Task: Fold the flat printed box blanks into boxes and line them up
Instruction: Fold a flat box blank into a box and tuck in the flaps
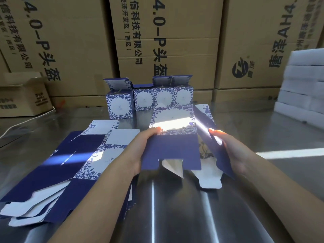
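Left hand (140,148) has the half-folded box (172,149) by its left edge. The fingers are wrapped round behind it, one fingertip showing on top in the sun, so that's a close grip with the card in it. The box hangs just above the steel table (192,216), right in front of the person, its printed panel facing away and the navy bottom flap (171,156) hanging toward them.

Right hand (235,153) is on the other side, against the navy side flap (222,160). The fingers (214,131) are stretched nearly straight along the outside of it. The flap hides the thumb, so I can't tell whether that hand is pinching the card or just laid against it.

To the left lies the fanned pile of flat blanks (57,165), on the table beside the left forearm. At the back, three finished boxes (164,99) stand touching in a row, lids up. One more box (119,106) stands just apart to their left, a little nearer.

Behind them is a wall of big brown cartons (175,41). White foam blocks (305,85) are stacked at the right edge, and a small open carton (22,95) sits far left.
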Available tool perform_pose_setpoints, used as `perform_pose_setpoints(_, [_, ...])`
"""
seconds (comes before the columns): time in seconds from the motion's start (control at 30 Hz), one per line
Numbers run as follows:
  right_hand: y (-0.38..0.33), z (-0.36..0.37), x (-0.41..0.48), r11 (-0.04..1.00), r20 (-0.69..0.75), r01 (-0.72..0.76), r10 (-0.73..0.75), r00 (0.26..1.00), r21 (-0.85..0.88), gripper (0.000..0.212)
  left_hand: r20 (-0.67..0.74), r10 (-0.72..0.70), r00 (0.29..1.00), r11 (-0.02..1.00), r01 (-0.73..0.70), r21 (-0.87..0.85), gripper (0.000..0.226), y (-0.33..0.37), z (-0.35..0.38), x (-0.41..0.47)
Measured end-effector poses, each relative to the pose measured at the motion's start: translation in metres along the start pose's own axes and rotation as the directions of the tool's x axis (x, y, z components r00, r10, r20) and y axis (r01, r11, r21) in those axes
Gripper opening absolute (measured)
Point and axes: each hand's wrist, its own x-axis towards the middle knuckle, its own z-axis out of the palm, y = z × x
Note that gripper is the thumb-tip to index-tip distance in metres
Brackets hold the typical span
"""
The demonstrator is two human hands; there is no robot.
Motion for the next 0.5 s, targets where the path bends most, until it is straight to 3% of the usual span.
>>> perform_pose_setpoints(0.17, [0.0,0.006,0.004,0.967,0.156,0.028,-0.069,0.985,0.252,0.048,0.094,0.034,0.995,0.999,-0.033,-0.007,0.032,-0.002,0.008,-0.002])
perform_pose_setpoints(0.33, [0.003,0.016,0.0,0.981,0.42,0.02,-0.101,0.902,0.193,0.058,0.141,-0.048,0.989,0.996,0.037,0.079,0.034,-0.005,0.011,-0.001])
perform_pose_setpoints(0.5, [0.004,0.02,-0.003,0.984,0.414,0.07,-0.134,0.9,0.165,0.058,0.132,-0.037,0.991,0.994,0.022,0.11,0.032,-0.003,0.007,0.001])
